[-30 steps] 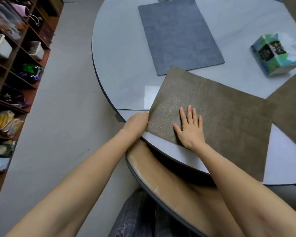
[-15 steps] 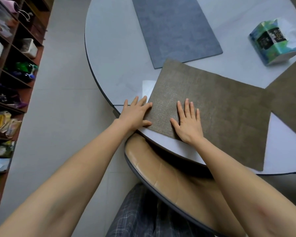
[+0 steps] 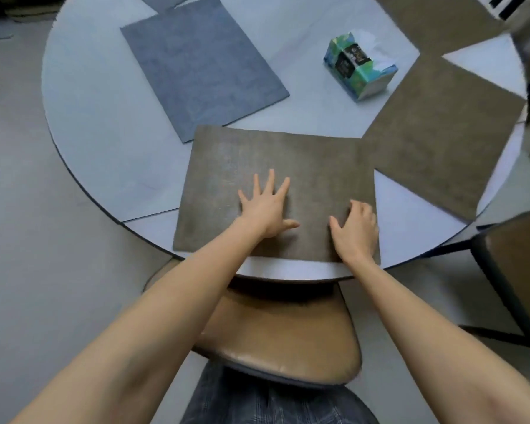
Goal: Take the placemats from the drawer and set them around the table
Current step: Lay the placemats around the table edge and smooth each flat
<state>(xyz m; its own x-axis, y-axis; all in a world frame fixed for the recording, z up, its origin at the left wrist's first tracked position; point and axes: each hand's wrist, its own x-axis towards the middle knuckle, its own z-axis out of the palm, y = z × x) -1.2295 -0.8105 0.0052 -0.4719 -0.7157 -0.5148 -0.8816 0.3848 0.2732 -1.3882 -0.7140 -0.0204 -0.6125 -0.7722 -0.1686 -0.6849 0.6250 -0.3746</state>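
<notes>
Two hands flat on brown woven rectangular placemat (image 3: 276, 191) at round pale bench (image 3: 104, 142) near edge: left hand (image 3: 268, 209) splayed, right hand (image 3: 354, 231) half-curled, gripping nothing. Risk: my push slides it under neighbouring brown placemat (image 3: 441, 139), or off edge.

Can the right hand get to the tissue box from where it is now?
Probably yes. The right hand lies on the near brown placemat, and only flat placemat and bare table lie between it and the tissue box. Nothing upright blocks the way, though it needs a forward stretch.

Three brown placemats (image 3: 276, 166), two grey placemats (image 3: 202, 71), one tissue pack (image 3: 360, 68), two chairs (image 3: 276, 341).
</notes>
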